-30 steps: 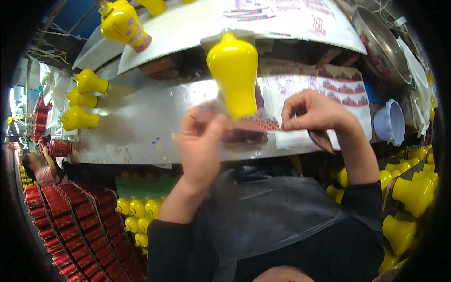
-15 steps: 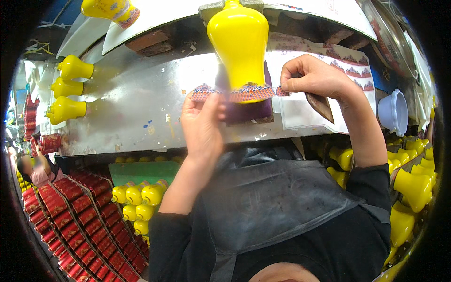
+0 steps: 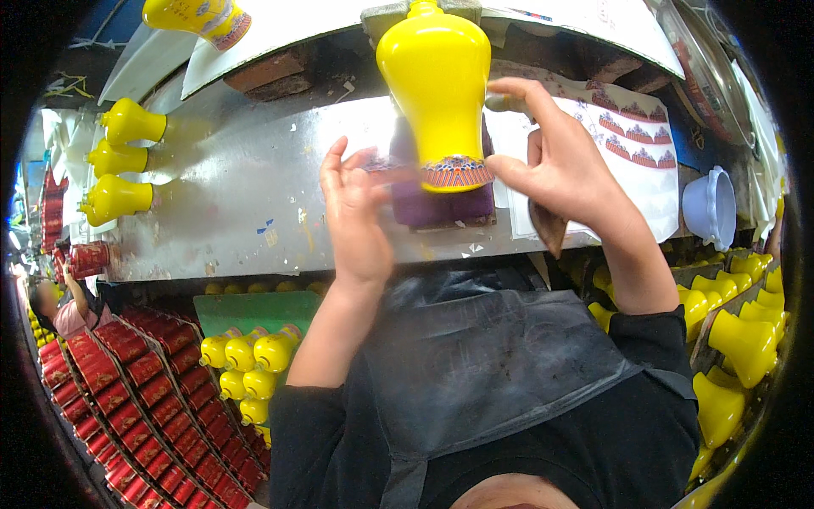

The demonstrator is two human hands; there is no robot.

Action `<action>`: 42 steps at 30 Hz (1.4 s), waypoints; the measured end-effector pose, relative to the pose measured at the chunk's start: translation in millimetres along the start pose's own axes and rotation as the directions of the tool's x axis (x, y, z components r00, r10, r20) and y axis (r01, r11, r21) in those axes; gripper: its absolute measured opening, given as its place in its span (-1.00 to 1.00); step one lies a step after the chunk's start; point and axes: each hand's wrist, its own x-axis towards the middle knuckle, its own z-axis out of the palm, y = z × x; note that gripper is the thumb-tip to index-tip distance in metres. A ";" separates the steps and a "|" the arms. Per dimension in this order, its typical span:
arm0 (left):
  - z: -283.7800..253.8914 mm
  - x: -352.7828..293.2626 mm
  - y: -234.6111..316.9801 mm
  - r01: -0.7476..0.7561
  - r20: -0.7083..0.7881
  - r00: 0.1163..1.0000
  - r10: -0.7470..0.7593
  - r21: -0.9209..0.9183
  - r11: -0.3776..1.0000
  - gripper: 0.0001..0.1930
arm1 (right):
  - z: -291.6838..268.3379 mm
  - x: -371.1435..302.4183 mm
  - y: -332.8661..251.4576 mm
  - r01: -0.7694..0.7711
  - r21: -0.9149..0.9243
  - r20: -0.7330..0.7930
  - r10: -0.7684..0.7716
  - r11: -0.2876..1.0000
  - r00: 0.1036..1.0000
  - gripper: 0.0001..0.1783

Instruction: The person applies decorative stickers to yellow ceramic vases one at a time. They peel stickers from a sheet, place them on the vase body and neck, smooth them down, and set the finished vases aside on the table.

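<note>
A glossy yellow vase [image 3: 437, 81] lies with its neck away from me and its base towards me. Round its base end runs a patterned blue-and-red decal strip [image 3: 458, 172]; the strip's loose left end is blurred beside my left hand. My left hand [image 3: 356, 220] is left of the base, fingers apart, the thumb side smeared by motion. On the vase's right, my right hand [image 3: 564, 165] has its thumb at the decal and its index finger by the vase's side. A brown pointed flat tool [image 3: 548, 231] is tucked in that hand, its upper part hidden.
A purple pad [image 3: 445, 212] is under the vase base on the metal table [image 3: 254, 212]. Decal sheets [image 3: 636, 131] and a pale blue bucket [image 3: 710, 208] are at right. Yellow vases [image 3: 125, 159] stand left; more fill racks [image 3: 746, 348] below right. Red cylinders [image 3: 140, 399] lie stacked lower left, near another person [image 3: 72, 305].
The strip's right end now lies against the vase, where before it was held out by my right hand. That hand has moved left to the vase; my left hand's fingers have spread.
</note>
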 end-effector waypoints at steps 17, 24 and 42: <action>10.7 20.7 -20.8 -0.237 0.232 0.962 0.142 0.458 0.857 -0.37 | 33.5 0.1 7.9 -0.167 0.395 -0.042 0.199 0.903 0.979 -0.16; 15.5 19.0 -23.7 -0.312 0.301 0.936 0.181 0.478 0.821 -0.36 | 56.1 0.1 5.6 -0.035 0.150 -0.291 0.078 0.988 0.954 -0.15; 4.5 30.3 -34.6 -0.368 0.443 0.881 0.165 0.425 0.827 -0.31 | 61.7 -15.2 19.1 -0.114 0.560 -0.047 0.169 0.821 0.985 -0.22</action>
